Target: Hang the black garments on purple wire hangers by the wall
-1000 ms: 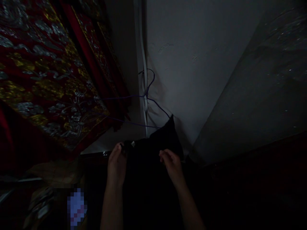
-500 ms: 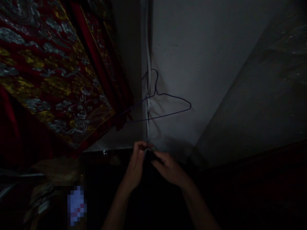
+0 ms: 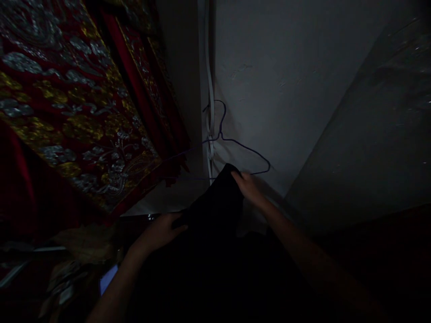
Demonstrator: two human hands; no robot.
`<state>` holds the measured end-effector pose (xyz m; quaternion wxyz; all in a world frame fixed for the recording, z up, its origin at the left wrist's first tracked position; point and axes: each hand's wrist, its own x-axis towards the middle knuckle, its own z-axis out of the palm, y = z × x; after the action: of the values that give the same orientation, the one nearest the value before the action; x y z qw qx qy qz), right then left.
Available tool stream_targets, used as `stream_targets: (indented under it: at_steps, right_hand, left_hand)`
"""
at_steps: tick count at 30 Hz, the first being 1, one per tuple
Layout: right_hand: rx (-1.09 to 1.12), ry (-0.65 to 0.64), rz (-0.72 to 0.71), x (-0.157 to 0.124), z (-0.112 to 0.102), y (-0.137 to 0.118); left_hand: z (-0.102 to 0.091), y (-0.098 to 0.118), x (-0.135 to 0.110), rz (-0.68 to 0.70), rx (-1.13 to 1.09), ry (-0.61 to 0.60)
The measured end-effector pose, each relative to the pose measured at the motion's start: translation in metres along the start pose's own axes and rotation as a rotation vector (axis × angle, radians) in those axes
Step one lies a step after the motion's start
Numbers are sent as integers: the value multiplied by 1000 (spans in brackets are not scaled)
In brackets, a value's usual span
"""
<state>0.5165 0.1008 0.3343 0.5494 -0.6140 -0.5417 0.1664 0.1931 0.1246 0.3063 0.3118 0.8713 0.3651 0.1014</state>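
A large piece of black cloth (image 3: 215, 202) is spread between my hands; its exact kind is lost in the dark. My right hand (image 3: 247, 186) pinches its raised upper corner, close to the lower bar of a thin dark wire hanger (image 3: 247, 147). Lower down on the left, my left hand (image 3: 166, 231) grips the cloth's edge between thumb and fingers. The hanger hangs by its hook at a white cable (image 3: 209, 80) running down the wall. The cloth's corner overlaps the hanger's lower bar from my viewpoint; whether they touch I cannot tell.
Red cloth with gold and silver embroidery (image 3: 90, 103) hangs at the left. Behind the hanger stands a grey wall (image 3: 269, 80). A sheet with a plastic-like sheen (image 3: 380, 125) covers the right side. Low at the left are dim clutter and a lit bluish panel (image 3: 108, 279).
My hands have moved apart. The right rose with the cloth's corner up to the hanger's lower bar; the left shifted left and slightly down. The hanger has swung slightly.
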Motion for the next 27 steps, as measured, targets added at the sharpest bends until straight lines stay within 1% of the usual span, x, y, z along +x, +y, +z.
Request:
stream_targets:
  at_steps: [2,3,4,6,8,9,12,14,15,17,20,22,23,24,25,27]
  right_hand:
    - [-19,32,39,-1,-19,3]
    - [-47,49,35,-2,-30,2]
    - [-92,68,19,-4,-39,0]
    - [-192,98,-23,-7,-54,-7]
    - [-255,110,-39,-11,-63,-14]
    - [-271,113,-36,-12,-66,-16]
    - [-274,129,-22,-19,-65,-19]
    - [-237,124,-38,-25,-58,-19]
    - [-201,103,-52,-29,-53,-18]
    - [-113,23,-90,-40,-41,-19]
    - [-40,-115,-159,-58,-26,-27]
    - [-74,-154,-216,-70,-26,-35]
    - [-108,-136,-246,-74,-29,-39]
    - [-146,-81,-273,-78,-36,-43]
    - [-181,22,-296,-81,-45,-46]
    - [-220,317,-315,-80,-69,-49]
  left_hand:
    - [-11,-11,-2,-22,16,-18]
    - [-16,-13,-2,-29,46,4]
    - [-22,-14,-2,-19,90,56]
    - [-34,-8,2,61,178,218]
    - [-48,4,8,154,226,380]
    - [-55,13,11,184,233,436]
    - [-72,41,21,240,242,553]
    - [-78,61,27,307,229,596]
    - [-80,71,31,350,220,610]
    - [-80,88,41,430,205,648]
    - [-81,103,59,491,146,771]
    - [-81,103,72,478,96,835]
    - [-82,101,77,466,97,846]
    - [-82,98,81,454,117,844]
    - [-83,95,84,444,150,837]
    - [-85,89,85,442,212,830]
